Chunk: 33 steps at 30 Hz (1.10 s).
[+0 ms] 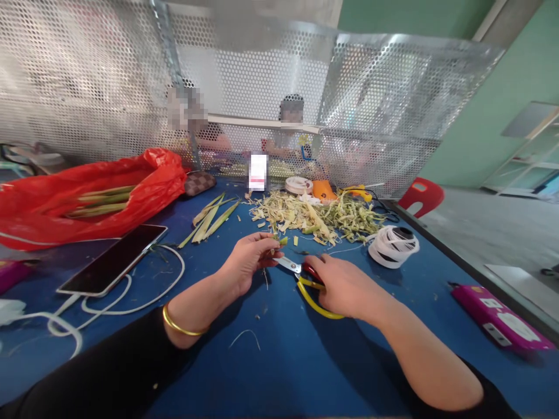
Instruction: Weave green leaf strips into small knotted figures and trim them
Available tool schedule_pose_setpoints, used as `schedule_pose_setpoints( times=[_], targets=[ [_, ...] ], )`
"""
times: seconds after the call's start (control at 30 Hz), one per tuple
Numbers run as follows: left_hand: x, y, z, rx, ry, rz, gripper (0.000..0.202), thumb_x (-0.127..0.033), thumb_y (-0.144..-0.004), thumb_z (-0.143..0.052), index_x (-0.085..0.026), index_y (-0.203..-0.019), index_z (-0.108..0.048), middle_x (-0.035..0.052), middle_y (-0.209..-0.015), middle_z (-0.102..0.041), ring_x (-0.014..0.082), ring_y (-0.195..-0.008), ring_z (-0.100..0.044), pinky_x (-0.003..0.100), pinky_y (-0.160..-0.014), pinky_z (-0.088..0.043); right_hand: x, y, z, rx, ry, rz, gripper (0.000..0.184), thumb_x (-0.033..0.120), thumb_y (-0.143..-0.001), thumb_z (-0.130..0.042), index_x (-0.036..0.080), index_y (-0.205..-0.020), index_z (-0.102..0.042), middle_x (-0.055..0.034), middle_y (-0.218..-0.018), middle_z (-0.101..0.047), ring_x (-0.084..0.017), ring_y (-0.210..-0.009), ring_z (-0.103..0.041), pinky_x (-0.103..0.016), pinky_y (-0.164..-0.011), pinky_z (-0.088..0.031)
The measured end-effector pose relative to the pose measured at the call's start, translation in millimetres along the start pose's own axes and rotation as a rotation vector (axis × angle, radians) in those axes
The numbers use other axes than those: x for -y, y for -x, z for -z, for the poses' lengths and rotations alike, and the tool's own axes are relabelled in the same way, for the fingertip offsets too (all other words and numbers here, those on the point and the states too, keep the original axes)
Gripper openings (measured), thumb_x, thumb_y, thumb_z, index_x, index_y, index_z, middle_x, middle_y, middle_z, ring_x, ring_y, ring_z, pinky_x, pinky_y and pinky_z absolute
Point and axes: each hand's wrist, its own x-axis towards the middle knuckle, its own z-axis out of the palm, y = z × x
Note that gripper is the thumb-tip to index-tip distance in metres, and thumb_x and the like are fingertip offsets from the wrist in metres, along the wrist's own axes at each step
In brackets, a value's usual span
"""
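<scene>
Between the thumb and fingers of my left hand (248,262) is a small piece of green leaf (282,240), partly hidden by the fingers. A gold bangle circles that wrist. My right hand (338,282) grips scissors (317,299) with yellow and red handles. Their blades point left and reach the underside of my left fingertips; whether they touch the leaf I cannot tell. Beyond both hands lies a heap of pale green leaf scraps (314,215). Several long green leaf strips (212,221) rest to its left. A spool of white string (393,247) stands beyond my right hand.
On the left are a red plastic bag (161,174) with long leaves inside and a phone (113,259) with a white cable. A purple package (500,314) lies at the right edge. Behind the blue table (279,372) rises a perforated metal screen (262,70), with people beyond it.
</scene>
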Motion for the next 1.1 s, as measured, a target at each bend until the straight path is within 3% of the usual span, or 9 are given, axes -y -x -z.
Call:
schedule_pose_setpoints(
  times=[0.17, 0.27, 0.37, 0.53, 0.7, 0.87, 1.1],
  targets=[
    [-10.0, -9.2, 12.0, -0.014, -0.042, -0.005, 0.018, -0.016, -0.066, -0.071, -0.016, -0.080, -0.059, 0.0031, -0.073, -0.068, 0.0118, -0.059, -0.063, 0.023, -0.055, -0.048, 4.9, -7.9, -3.6, -0.026, 0.004, -0.086, 0.055, 0.011, -0.068, -0.052, 0.021, -0.123, -0.049, -0.0109, -0.095, -0.064, -0.024, -0.077, -0.064, -0.028, -0.059, -0.037],
    [-19.5, -14.3, 22.1, -0.024, -0.057, -0.009, 0.025, -0.016, -0.062, -0.076, -0.016, -0.082, -0.061, 0.0015, -0.071, -0.067, 0.0117, -0.059, -0.063, 0.021, -0.051, -0.045, 1.8, -8.5, -2.9, -0.085, -0.230, -0.026, 0.055, 0.014, -0.074, -0.050, 0.026, -0.128, -0.048, -0.0071, -0.099, -0.068, -0.023, -0.085, -0.065, -0.026, -0.065, -0.041],
    [-29.7, -17.6, 32.4, -0.031, -0.069, -0.023, 0.030, -0.020, -0.060, -0.079, -0.016, -0.084, -0.063, 0.0012, -0.073, -0.068, 0.0109, -0.060, -0.063, 0.020, -0.050, -0.042, -4.0, -8.5, -2.0, -0.212, -0.482, -0.030, 0.047, 0.022, -0.079, -0.050, 0.024, -0.127, -0.051, -0.0064, -0.106, -0.069, -0.023, -0.090, -0.065, -0.028, -0.073, -0.045],
    [-38.4, -20.3, 41.9, -0.076, -0.055, -0.041, 0.028, -0.020, -0.063, -0.078, -0.015, -0.086, -0.064, 0.0049, -0.080, -0.071, 0.0103, -0.058, -0.064, 0.019, -0.047, -0.039, -7.5, -9.6, -0.7, -0.265, -0.697, -0.136, 0.057, 0.037, -0.069, -0.067, 0.024, -0.122, -0.054, -0.0043, -0.098, -0.070, -0.024, -0.083, -0.065, -0.033, -0.074, -0.050],
    [-38.2, -20.1, 42.0, -0.064, -0.040, -0.048, 0.023, -0.018, -0.065, -0.076, -0.014, -0.084, -0.062, 0.0070, -0.080, -0.072, 0.0133, -0.062, -0.067, 0.022, -0.052, -0.044, -1.4, -6.0, 3.8, -0.247, -0.709, -0.153, 0.059, 0.041, -0.067, -0.070, 0.027, -0.121, -0.054, -0.0016, -0.094, -0.069, -0.021, -0.079, -0.065, -0.031, -0.074, -0.050],
    [-39.1, -19.0, 42.0, -0.027, -0.006, -0.073, 0.019, -0.015, -0.068, -0.073, -0.015, -0.081, -0.060, 0.0053, -0.076, -0.071, 0.0158, -0.069, -0.069, 0.025, -0.065, -0.051, 3.5, -1.2, 9.3, -0.240, -0.637, -0.143, 0.059, 0.046, -0.063, -0.073, 0.028, -0.116, -0.055, 0.0022, -0.075, -0.064, -0.018, -0.063, -0.059, -0.026, -0.057, -0.048],
    [-39.8, -19.9, 44.0, 0.013, -0.014, -0.095, 0.018, -0.014, -0.069, -0.072, -0.016, -0.082, -0.059, 0.0038, -0.074, -0.071, 0.0153, -0.070, -0.069, 0.027, -0.070, -0.052, -0.9, -1.1, 7.3, -0.316, -0.595, -0.040, 0.039, 0.039, -0.071, -0.066, 0.028, -0.108, -0.063, -0.0018, -0.081, -0.068, -0.020, -0.064, -0.063, -0.028, -0.059, -0.048]
  ],
)
